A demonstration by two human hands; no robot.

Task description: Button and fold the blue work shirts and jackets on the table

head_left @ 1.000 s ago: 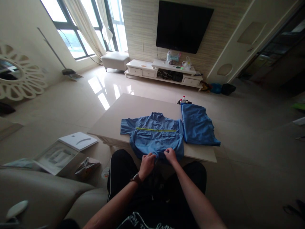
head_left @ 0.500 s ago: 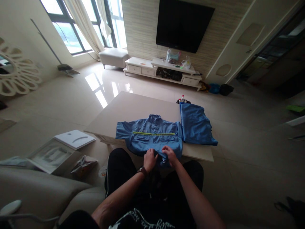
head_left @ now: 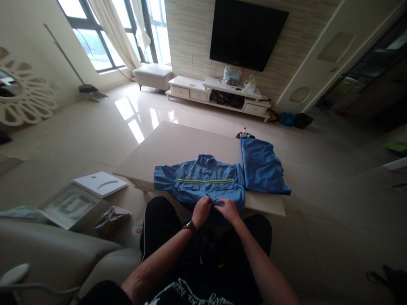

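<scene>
A blue work shirt [head_left: 203, 182] with a yellow reflective stripe lies spread front-up on the beige low table [head_left: 178, 144], sleeves out to both sides. My left hand [head_left: 201, 211] and my right hand [head_left: 228, 210] sit close together at the shirt's bottom hem by the table's near edge. Both have their fingers closed, pinching the fabric at the middle of the hem. A watch is on my left wrist. To the right of the shirt lies a folded blue garment [head_left: 261, 167].
A small bottle [head_left: 244, 132] stands at the table's far right corner. On the floor to the left are an open box [head_left: 68, 204], a white lid [head_left: 100, 183] and a crumpled bag [head_left: 112, 217]. A sofa arm [head_left: 47, 254] is at lower left. A TV stand [head_left: 219, 96] lines the far wall.
My two hands have drawn closer together at the hem's middle and gathered the fabric there. The view has shifted slightly; the shirt stays flat on the table.
</scene>
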